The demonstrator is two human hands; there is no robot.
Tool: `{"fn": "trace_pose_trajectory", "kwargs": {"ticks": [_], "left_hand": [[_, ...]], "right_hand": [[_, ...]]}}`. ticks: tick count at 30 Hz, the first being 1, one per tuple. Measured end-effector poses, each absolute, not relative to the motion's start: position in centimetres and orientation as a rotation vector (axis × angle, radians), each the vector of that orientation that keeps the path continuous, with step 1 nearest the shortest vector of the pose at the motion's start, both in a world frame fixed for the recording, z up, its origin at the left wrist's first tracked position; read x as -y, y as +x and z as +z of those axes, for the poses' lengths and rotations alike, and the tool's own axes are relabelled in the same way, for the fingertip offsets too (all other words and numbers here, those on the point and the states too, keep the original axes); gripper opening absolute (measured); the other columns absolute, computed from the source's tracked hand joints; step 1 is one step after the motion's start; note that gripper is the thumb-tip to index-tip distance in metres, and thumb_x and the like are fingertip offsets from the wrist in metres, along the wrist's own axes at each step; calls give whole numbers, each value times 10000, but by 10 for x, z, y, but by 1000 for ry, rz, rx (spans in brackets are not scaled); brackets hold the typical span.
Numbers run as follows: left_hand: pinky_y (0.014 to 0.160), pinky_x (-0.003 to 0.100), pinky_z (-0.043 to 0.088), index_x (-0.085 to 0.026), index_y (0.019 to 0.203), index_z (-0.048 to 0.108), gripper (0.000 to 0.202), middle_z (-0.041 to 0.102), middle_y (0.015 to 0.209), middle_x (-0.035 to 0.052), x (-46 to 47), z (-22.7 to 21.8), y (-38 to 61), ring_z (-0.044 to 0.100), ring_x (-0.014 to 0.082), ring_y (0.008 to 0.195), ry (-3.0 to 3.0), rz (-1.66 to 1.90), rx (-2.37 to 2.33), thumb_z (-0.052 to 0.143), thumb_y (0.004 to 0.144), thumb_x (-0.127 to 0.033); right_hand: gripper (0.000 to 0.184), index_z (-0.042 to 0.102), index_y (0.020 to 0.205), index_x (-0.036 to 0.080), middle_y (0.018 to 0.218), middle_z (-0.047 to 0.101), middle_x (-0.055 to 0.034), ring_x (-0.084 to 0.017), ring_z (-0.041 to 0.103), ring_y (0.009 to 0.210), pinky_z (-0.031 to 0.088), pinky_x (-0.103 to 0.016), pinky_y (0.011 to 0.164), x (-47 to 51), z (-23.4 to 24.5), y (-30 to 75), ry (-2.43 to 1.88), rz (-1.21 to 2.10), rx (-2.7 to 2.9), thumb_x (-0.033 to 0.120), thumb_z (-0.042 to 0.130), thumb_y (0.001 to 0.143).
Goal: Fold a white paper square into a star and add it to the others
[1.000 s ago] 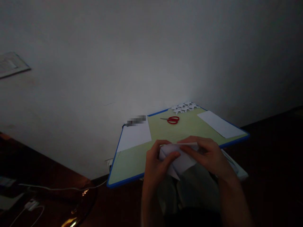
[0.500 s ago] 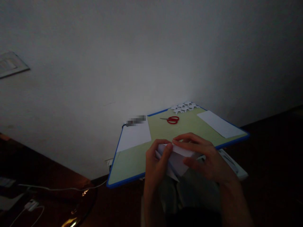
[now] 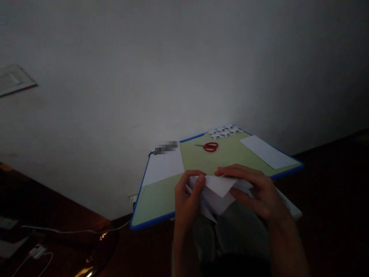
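Observation:
Both my hands hold a folded white paper [image 3: 219, 190] above the near edge of a green board with a blue rim [image 3: 155, 196]. My left hand [image 3: 186, 196] pinches the paper's left side, thumb on top. On the right side my right hand [image 3: 255, 190] grips it, fingers curled over the upper edge. A triangular flap of the paper points down between my hands.
On the board lie red scissors [image 3: 210, 146], a heap of small folded white paper pieces [image 3: 225, 130] at the far edge, a white sheet [image 3: 165, 164] on the left and a white strip [image 3: 268, 152] on the right. White cables [image 3: 40, 252] trail over the dark floor at lower left.
My hands have shifted their hold on the paper; a triangular flap now folds down over its front, and my right fingers have moved along the top edge.

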State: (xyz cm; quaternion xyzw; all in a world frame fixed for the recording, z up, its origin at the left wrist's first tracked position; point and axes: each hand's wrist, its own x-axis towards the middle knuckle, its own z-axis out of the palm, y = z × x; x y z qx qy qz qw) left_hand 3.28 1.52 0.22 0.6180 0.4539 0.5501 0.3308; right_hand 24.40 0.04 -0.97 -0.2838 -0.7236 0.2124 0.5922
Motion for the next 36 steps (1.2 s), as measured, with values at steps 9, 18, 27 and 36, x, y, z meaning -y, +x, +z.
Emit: {"fn": "trace_pose_trajectory", "kwargs": {"ticks": [9,18,27,36], "left_hand": [[629,248,396,-208,928,764,276,680,782,5,-18,-1,33,555,158,690,1621,1436,-1146,726,937,-481],[515,192,400,-206,1025,754,327,639,756,-2,-23,-6,38,530,117,579,1380,1661,-1179,789,887,-500],[625,211,498,-185,963,716,334,711,891,10,-33,2,47,660,139,736,829,1952,-980,853,783,-430],[651,240,481,-217,1102,724,328,765,1003,41,-28,1,37,680,171,780,1071,1658,-818,801,801,-326]], "right_hand": [[331,853,1156,360,1138,859,5,-204,813,1035,638,-312,952,-16,-21,240,-698,508,1609,139,722,948],[470,549,1487,384,1442,680,-62,-218,734,1164,593,-417,1009,-27,-20,224,-761,570,1198,321,668,1037],[719,623,1399,350,1159,757,-17,-219,725,998,600,-359,900,-14,-20,221,-797,712,1749,414,961,768],[630,490,1541,329,1024,729,-11,-177,700,887,587,-311,819,-26,-24,206,-745,670,1419,283,754,971]]}}
